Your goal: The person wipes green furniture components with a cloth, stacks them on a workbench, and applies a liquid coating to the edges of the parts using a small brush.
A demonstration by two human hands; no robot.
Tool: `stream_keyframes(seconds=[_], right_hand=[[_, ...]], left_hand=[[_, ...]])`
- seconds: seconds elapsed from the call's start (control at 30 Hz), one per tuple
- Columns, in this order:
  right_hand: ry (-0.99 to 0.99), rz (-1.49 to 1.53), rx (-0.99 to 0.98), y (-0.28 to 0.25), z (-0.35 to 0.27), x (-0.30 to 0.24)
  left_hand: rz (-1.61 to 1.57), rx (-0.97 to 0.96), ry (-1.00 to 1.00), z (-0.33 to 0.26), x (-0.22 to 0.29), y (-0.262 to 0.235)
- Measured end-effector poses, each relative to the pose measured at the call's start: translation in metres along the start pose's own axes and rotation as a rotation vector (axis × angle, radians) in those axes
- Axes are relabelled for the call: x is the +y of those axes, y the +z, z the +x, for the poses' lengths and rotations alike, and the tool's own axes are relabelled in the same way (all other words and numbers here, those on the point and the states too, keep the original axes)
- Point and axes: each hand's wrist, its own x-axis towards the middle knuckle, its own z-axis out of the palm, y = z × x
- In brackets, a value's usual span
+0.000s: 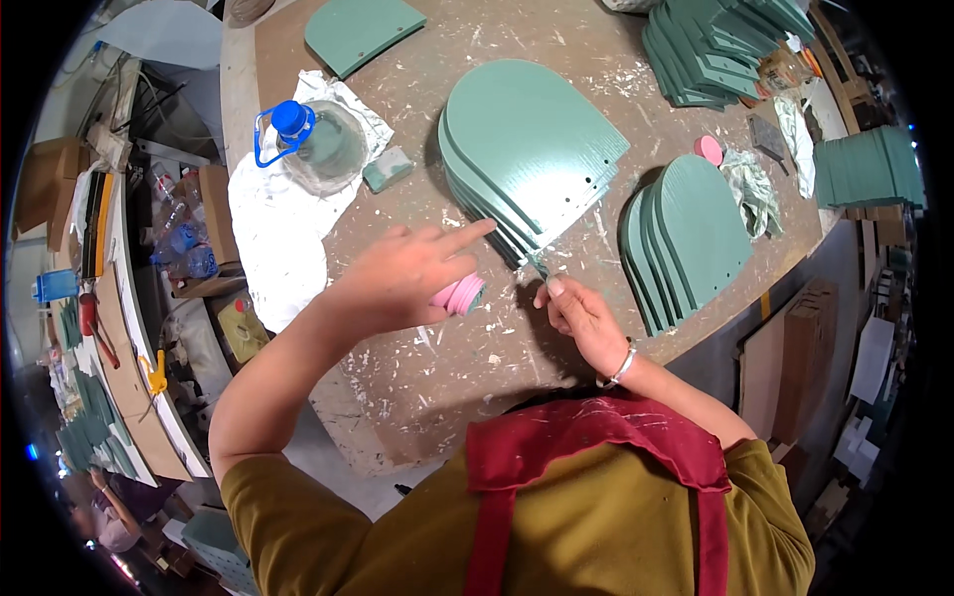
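A stack of glossy green round-topped panels point(527, 139) lies in the middle of the table, its layers slightly fanned and small holes along the lower right edge. My left hand point(402, 273) is closed around a small pink ribbed cup point(463, 295), with green at its mouth. Its index finger stretches to the stack's lower left edge. Beside the stack's bottom corner, my right hand point(584, 323) pinches a slim tool with a green-smeared end point(539, 266); whether it is a brush or a small knife I cannot tell. Its end is close to the panel edges.
More green panels point(686, 233) are fanned out at right, with a taller pile point(711, 50) behind. A clear plastic jug point(328, 149) with blue cap stands on white cloth at left, beside a grey-green block point(388, 170). A pink lid point(709, 150) and crumpled rag point(752, 192) lie at right.
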Motion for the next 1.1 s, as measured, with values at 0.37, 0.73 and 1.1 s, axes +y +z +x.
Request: stream_keyframes(seconds=[0.37,0.73,1.1], right_hand=[[-0.163,0.057,0.150,-0.015,-0.006,0.004],[-0.074,-0.193,0.134,-0.017,-0.011,0.005],[0.126,0.071,-0.098,-0.005,0.009,-0.018]], left_hand=[[0.029,0.041,0.013,0.001,0.013,0.007],[0.039,-0.050,0.040,0.005,0.017,0.009],[0.031,-0.002,0.025,0.010,0.002,-0.001]])
